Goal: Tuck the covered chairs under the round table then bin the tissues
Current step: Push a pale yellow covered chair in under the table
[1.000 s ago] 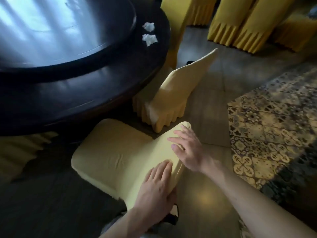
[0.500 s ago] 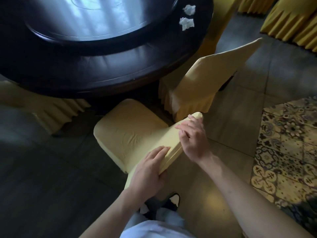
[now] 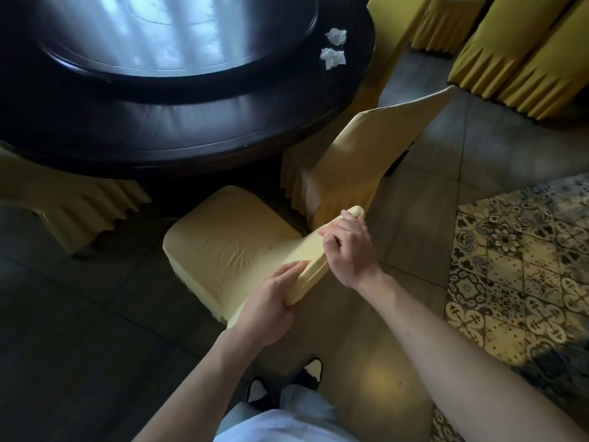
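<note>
A yellow-covered chair (image 3: 229, 240) stands right below me, its seat facing the dark round table (image 3: 197, 122) and partly short of the table's edge. My left hand (image 3: 274, 298) grips the near end of its backrest top. My right hand (image 3: 347, 247) grips the far end of the same backrest. Two crumpled white tissues (image 3: 333, 57) lie on the table's right rim beside the raised turntable (image 3: 178, 33). A second covered chair (image 3: 357, 161) stands to the right, pushed against the table at an angle.
Another covered chair's skirt (image 3: 73, 205) shows under the table at left. More yellow-covered chairs (image 3: 516, 55) stand at the back right. A patterned tile floor (image 3: 522, 263) lies to the right. My shoes (image 3: 287, 381) are just behind the chair.
My view has risen and shifted so the table sits higher in frame. Both hands went from lying flat on the backrest to gripping its top edge.
</note>
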